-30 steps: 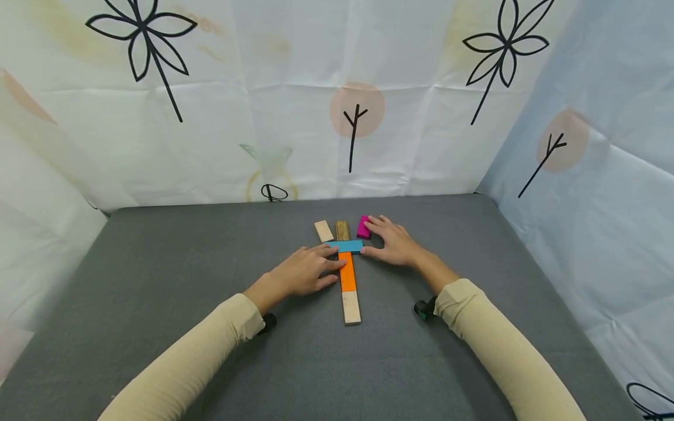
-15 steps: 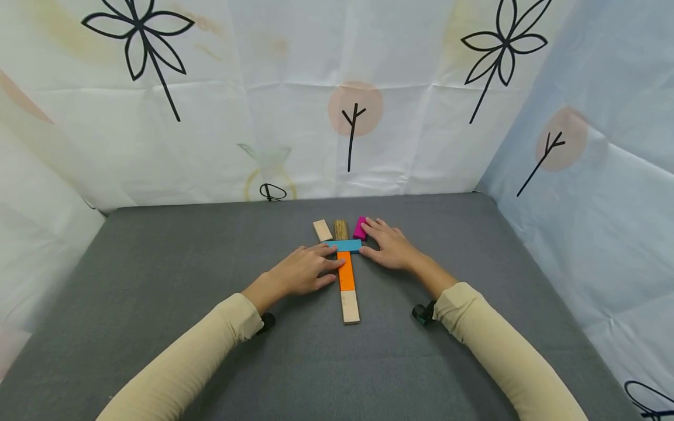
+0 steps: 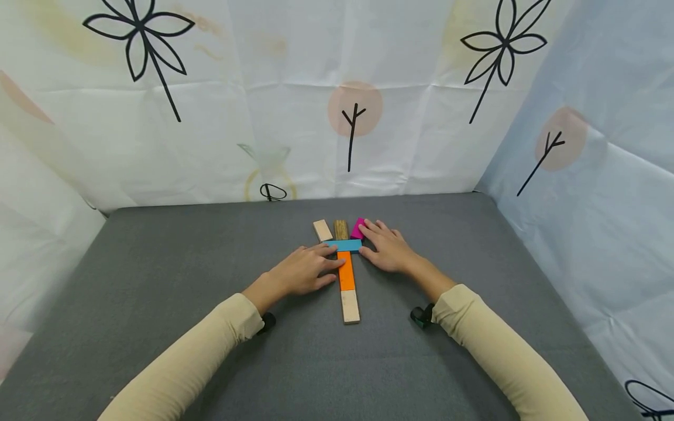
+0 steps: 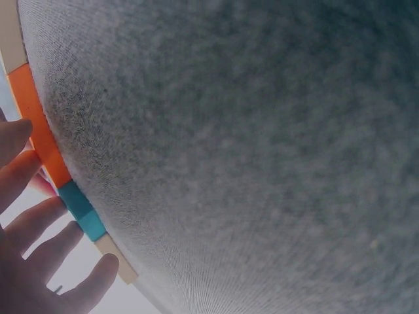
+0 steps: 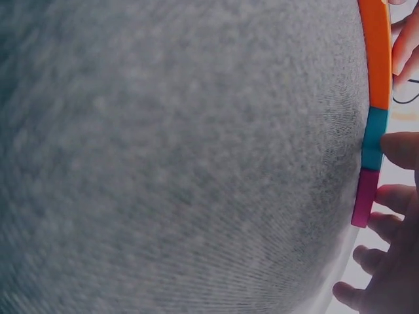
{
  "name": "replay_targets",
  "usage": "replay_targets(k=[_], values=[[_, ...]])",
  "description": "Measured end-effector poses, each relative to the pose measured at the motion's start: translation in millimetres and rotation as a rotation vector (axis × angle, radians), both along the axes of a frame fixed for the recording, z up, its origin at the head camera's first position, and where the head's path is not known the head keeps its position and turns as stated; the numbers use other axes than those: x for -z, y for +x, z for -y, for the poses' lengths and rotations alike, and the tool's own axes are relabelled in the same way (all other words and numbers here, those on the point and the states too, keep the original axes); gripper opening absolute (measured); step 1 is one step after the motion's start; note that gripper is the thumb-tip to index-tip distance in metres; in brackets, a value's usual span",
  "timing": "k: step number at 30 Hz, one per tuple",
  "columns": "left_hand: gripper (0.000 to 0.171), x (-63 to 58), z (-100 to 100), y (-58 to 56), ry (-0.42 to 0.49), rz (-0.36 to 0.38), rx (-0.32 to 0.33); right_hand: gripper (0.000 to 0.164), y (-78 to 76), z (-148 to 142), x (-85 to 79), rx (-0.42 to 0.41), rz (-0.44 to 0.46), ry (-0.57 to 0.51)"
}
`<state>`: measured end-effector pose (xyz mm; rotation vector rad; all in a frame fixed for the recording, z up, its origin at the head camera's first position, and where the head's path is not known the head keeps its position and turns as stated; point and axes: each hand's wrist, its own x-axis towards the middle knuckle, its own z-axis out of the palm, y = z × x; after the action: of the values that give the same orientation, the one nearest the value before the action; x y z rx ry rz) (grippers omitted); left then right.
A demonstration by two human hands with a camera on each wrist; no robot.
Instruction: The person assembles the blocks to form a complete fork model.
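A blue block [image 3: 348,245] lies crosswise on the grey table. Below it an orange block [image 3: 346,278] and a pale wooden block [image 3: 350,307] run in a line toward the front. Above it sit a brown grained block [image 3: 341,229], a slanted pale block [image 3: 322,230] at left and a magenta block [image 3: 357,228] at right. With loosely extended fingers, my left hand [image 3: 301,271] touches the blue block's left part and the orange block. My right hand [image 3: 388,248] has its thumb at the blue block's right end and its fingertips on the magenta block [image 5: 365,199], which meets the blue block.
Grey cloth covers the table [image 3: 184,263] around the blocks. Behind it hangs a white printed fabric backdrop [image 3: 295,117], with another fabric side [image 3: 611,234] at the right. Dark wrist cameras sit under both sleeves.
The magenta block has slid left toward the brown block and tilted, its lower end now against the blue block. My right fingers moved left with it; my left hand stays in place.
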<state>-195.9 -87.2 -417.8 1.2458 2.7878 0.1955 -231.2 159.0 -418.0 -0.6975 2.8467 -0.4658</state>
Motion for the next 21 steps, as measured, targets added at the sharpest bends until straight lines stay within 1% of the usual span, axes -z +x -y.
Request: replay_targets(k=[10, 21], values=[[0.043, -1.0, -0.7, 0.5, 0.002, 0.013, -0.009, 0.062, -0.6, 0.0, -0.1, -0.007, -0.018, 0.01], [0.042, -0.1, 0.6, 0.5, 0.035, -0.009, 0.018, 0.062, 0.4, 0.5, -2.0, -0.012, -0.025, 0.03]])
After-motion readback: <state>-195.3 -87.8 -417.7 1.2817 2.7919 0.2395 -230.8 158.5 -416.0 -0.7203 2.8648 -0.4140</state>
